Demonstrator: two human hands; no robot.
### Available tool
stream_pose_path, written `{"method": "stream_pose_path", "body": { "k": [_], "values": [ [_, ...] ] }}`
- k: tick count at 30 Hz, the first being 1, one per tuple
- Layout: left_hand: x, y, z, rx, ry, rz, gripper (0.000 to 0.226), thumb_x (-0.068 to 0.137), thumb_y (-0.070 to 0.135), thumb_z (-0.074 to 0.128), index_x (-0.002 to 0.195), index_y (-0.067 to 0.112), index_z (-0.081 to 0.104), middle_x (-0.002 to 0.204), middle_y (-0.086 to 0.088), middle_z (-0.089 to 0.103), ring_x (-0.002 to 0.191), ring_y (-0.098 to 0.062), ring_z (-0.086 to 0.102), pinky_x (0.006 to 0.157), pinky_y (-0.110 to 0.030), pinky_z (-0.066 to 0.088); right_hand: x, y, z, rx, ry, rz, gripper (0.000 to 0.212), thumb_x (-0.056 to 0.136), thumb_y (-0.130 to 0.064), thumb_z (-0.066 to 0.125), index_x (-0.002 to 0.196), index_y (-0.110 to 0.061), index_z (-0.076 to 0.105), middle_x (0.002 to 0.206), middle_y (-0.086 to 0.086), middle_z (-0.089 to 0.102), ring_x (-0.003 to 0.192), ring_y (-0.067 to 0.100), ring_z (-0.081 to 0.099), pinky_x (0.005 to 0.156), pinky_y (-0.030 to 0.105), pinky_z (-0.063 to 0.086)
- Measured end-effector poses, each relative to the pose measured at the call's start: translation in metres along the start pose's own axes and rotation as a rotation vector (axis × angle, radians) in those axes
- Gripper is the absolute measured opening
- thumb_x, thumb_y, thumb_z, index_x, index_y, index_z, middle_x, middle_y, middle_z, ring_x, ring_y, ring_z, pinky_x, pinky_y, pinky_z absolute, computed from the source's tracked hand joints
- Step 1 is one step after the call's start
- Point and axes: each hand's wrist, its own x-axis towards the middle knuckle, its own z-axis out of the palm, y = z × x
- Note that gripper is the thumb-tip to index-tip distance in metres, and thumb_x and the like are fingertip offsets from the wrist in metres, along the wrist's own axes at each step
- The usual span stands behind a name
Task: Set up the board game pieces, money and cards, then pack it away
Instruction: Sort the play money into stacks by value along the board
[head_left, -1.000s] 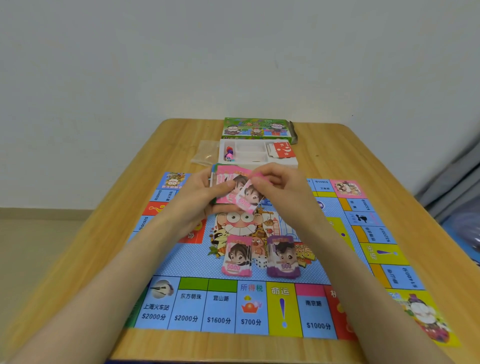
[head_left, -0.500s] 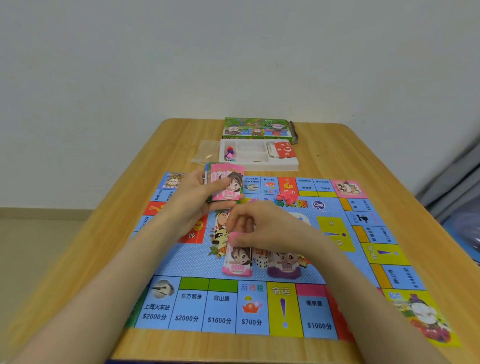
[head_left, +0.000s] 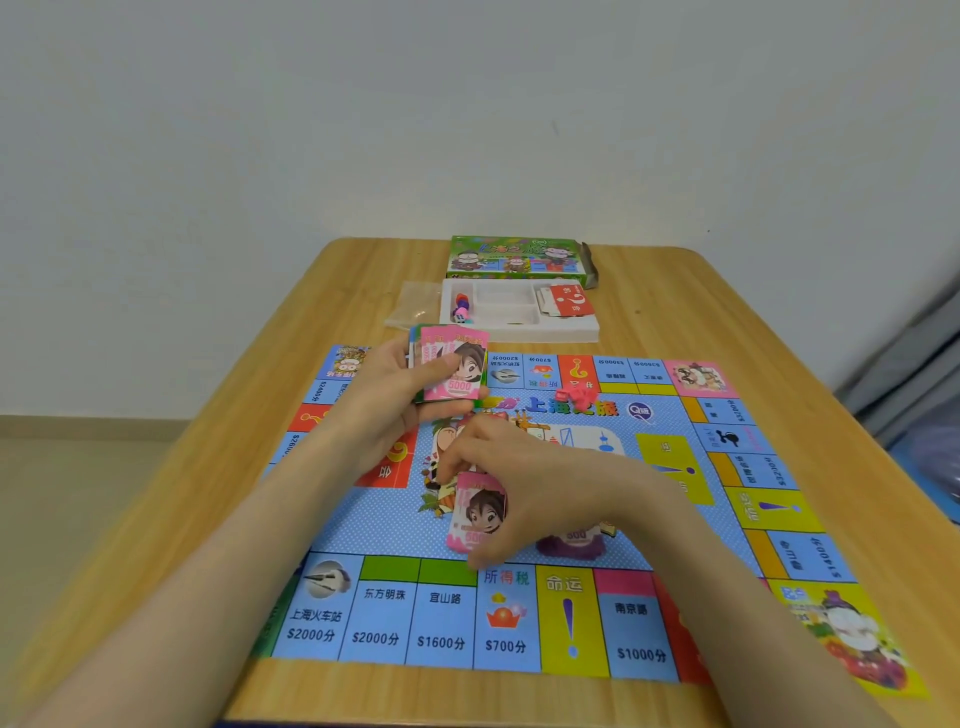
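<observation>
the right hand (head_left: 524, 499) sits over the centre art of the game board (head_left: 363, 519), towards the board's near edge. its fingers are curled down onto the pink pile (head_left: 475, 512) of 5000 notes, fingertips at the far end and thumb at the near end, pinching the top note as it lies on the pile. the pile's long axis runs from the board's near edge to its far edge, face up, with a cartoon girl printed on it. a purple pile (head_left: 571, 540) of 500 notes lies just beside it, towards the board's right edge, half hidden under the palm.

the left hand (head_left: 395, 405) hovers above the board's far left part and grips the stack of notes (head_left: 452, 369), thumb across the face. the top note is pink too, its long axis matching the pile's.

judging from this, the next note comes off that stack, which lies beyond and left of the right hand, the nearer hand to the pile.
</observation>
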Motion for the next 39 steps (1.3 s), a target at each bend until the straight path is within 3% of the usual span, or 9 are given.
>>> {"method": "stream_pose_path", "body": {
  "k": [5,10,14,17,23,29,34,37,39],
  "values": [
    [0.001,-0.001,0.0,0.007,-0.004,0.005,0.015,0.091,0.0,0.055,0.104,0.008,0.058,0.086,-0.008,0.072,0.07,-0.021,0.073,0.053,-0.021,0.056,0.0,0.001,-0.001,0.084,0.059,0.025,0.053,0.075,-0.039,0.076,0.118,-0.025,0.048,0.113,-0.008,0.041,0.104,0.005,0.041,0.093,0.024,0.04],
    [0.002,-0.001,-0.002,0.024,0.001,0.008,0.016,0.088,0.0,0.059,0.102,0.006,0.059,0.078,-0.004,0.073,0.066,-0.016,0.071,0.052,-0.021,0.056,0.004,0.008,-0.011,0.327,0.573,0.185,0.033,0.083,-0.042,0.065,0.084,-0.011,0.055,0.07,-0.006,0.05,0.06,0.005,0.042,0.056,0.016,0.035],
    [0.0,-0.002,-0.001,0.077,-0.075,0.009,0.021,0.085,0.001,0.062,0.105,0.006,0.06,0.077,0.0,0.074,0.064,-0.015,0.07,0.051,-0.021,0.056,0.006,0.014,-0.012,0.492,0.855,0.222,0.024,0.089,-0.034,0.061,0.084,-0.013,0.05,0.068,-0.007,0.047,0.054,-0.002,0.044,0.054,0.013,0.037],
    [-0.002,-0.004,0.002,0.12,-0.171,-0.004,0.02,0.085,0.001,0.061,0.104,0.007,0.062,0.077,0.004,0.073,0.065,-0.011,0.07,0.051,-0.021,0.056,0.008,0.011,-0.011,0.491,0.9,0.185,0.021,0.087,-0.027,0.066,0.096,-0.016,0.05,0.073,-0.011,0.051,0.058,-0.002,0.049,0.056,0.012,0.039],
    [-0.005,-0.004,0.003,0.073,-0.283,-0.1,0.025,0.08,0.014,0.061,0.105,0.009,0.062,0.084,-0.006,0.073,0.07,-0.021,0.072,0.056,-0.024,0.057,0.008,0.012,-0.01,0.447,0.94,0.133,0.023,0.081,-0.009,0.07,0.093,-0.019,0.053,0.066,-0.005,0.052,0.056,0.001,0.048,0.055,0.016,0.041],
    [-0.004,-0.003,0.001,0.061,-0.283,-0.107,0.022,0.094,0.008,0.051,0.114,0.007,0.057,0.093,-0.01,0.074,0.078,-0.025,0.072,0.057,-0.025,0.058,0.009,0.016,-0.011,0.349,1.007,0.137,0.004,0.089,-0.011,0.062,0.087,-0.013,0.059,0.064,-0.008,0.05,0.059,0.006,0.046,0.058,0.025,0.039],
    [-0.003,-0.003,0.001,0.093,-0.265,-0.089,0.022,0.091,0.004,0.054,0.112,0.009,0.058,0.09,-0.007,0.074,0.076,-0.023,0.073,0.058,-0.025,0.058,0.011,0.017,-0.01,0.328,1.019,0.126,0.005,0.091,-0.014,0.06,0.087,-0.011,0.059,0.067,0.001,0.059,0.064,0.017,0.053,0.058,0.028,0.039],
    [-0.003,-0.003,0.002,0.092,-0.278,-0.097,0.022,0.089,0.002,0.055,0.109,0.011,0.058,0.087,-0.005,0.075,0.074,-0.022,0.073,0.057,-0.024,0.058,0.01,0.017,-0.008,0.312,1.03,0.116,0.007,0.092,-0.014,0.058,0.086,-0.011,0.057,0.064,-0.005,0.055,0.06,0.007,0.05,0.052,0.016,0.033],
    [-0.003,-0.004,0.003,0.091,-0.265,-0.086,0.022,0.089,0.001,0.055,0.109,0.009,0.058,0.087,-0.005,0.075,0.074,-0.021,0.073,0.057,-0.025,0.058,0.01,0.016,-0.009,0.342,1.057,0.106,0.009,0.093,-0.012,0.056,0.084,-0.011,0.055,0.066,-0.01,0.05,0.063,0.003,0.047,0.055,0.013,0.033]
  ]
}}
